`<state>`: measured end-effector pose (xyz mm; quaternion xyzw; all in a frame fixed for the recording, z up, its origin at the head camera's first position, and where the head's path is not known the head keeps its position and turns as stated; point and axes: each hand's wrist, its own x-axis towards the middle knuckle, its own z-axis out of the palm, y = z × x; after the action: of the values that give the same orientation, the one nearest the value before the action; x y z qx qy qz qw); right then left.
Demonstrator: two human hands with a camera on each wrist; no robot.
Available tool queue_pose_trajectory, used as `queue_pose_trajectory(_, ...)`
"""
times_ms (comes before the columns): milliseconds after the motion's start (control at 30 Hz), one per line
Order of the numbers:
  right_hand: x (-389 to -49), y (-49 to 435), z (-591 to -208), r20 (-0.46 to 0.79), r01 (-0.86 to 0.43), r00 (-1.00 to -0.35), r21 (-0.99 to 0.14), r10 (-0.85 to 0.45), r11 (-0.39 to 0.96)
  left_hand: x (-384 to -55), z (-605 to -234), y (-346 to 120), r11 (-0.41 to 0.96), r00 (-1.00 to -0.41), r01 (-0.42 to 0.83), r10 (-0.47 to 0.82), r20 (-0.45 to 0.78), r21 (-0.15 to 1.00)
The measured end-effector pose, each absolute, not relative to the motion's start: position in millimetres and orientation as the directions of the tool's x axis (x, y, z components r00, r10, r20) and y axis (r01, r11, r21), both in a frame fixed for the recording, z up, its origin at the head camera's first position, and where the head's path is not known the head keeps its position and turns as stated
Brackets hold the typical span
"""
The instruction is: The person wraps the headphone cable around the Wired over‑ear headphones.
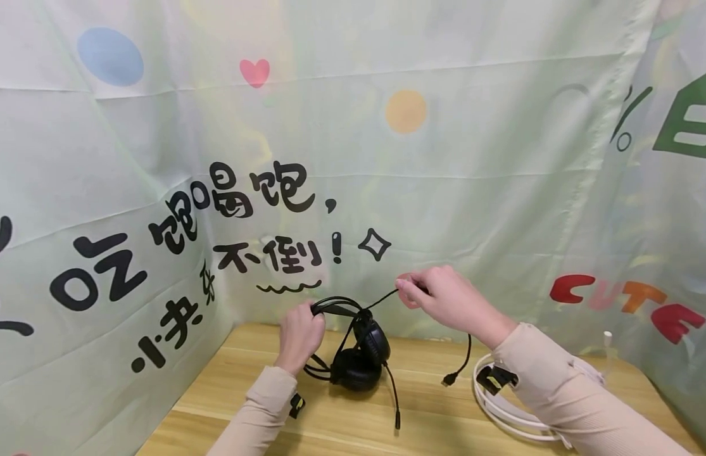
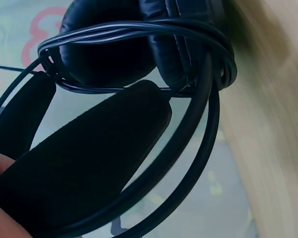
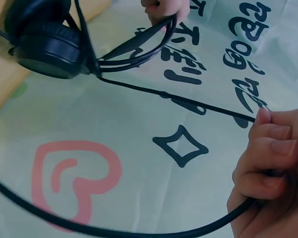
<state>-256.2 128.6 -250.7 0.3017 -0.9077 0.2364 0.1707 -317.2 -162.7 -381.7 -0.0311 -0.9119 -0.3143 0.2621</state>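
Observation:
A black headset [image 1: 358, 370] is held tilted over the table, its headband toward the left. My left hand [image 1: 301, 335] grips that headband, whose dark padded strap [image 2: 89, 144] fills much of the left wrist view. Loops of black cable [image 2: 114, 32] wrap around the ear cups. To the right and higher up, my right hand [image 1: 451, 299] holds the cable's free length [image 3: 179, 99] in curled fingers, and it runs taut from the headset. Below this hand the cable's end hangs with a USB plug [image 1: 449, 379]. A thin microphone boom [image 1: 394, 392] points down from one ear cup.
A coiled white cable [image 1: 489, 408] lies on the wooden table [image 1: 210, 405] at the right, partly under my right forearm. Behind the table hangs a printed cloth backdrop [image 1: 489, 209], which also closes off the left and right sides.

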Motion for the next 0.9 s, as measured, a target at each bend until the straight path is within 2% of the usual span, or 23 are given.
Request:
queue_pose_trajectory(167,-258.3,128.1,-242.8,0.482,-0.589,-0.785,-0.385,-0.39,0.71,-309.0,-380.2,-152.3,0.826,-0.847,0.274,-0.036,0.53,0.493)
queue_pose_trajectory(300,-256.2,124.8,-242.7,0.462,-0.588,-0.791,-0.392,-0.401,0.707,-308.7,-378.9,-149.5,0.83,-0.849,0.259,-0.049,0.526,0.494)
queue_pose_trajectory(533,-242.0,110.4,-252.5,0.447,-0.631,-0.766,-0.39,-0.461,0.671,-321.5,-379.8,-154.1,0.735,-0.864,0.183,-0.197,0.464,0.653)
queue_pose_trajectory(733,-228.1,101.1,-261.8,0.441,-0.661,-0.746,-0.399,-0.5,0.635,-332.6,-381.7,-157.0,0.647,-0.854,0.117,-0.321,0.409,0.753)
queue_pose_trajectory(900,-218.6,97.4,-269.8,0.386,-0.646,-0.763,-0.439,-0.518,0.624,-336.9,-385.1,-159.8,0.55,-0.84,0.074,-0.415,0.349,0.832)
